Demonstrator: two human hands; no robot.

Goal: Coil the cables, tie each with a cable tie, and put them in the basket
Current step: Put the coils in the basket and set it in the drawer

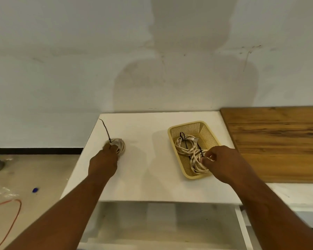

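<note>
A yellow perforated basket (199, 128) stands on the white table (148, 159), right of centre. Two coiled cream cables lie in it, each bound with a black tie: one at the back (185, 144), one at the front (197, 164). My right hand (222, 160) reaches into the basket and its fingers pinch the front coil. Near the table's left edge lies a third coiled cable (120, 144) with a long black cable tie (106, 129) sticking up and back from it. My left hand (103, 162) grips that coil with its fingertips.
A wooden board (278, 141) lies on the right, next to the basket. On the floor to the left are an orange cable (13, 213), a small blue object (35, 190) and clear plastic scraps (2, 191). A wall rises behind the table.
</note>
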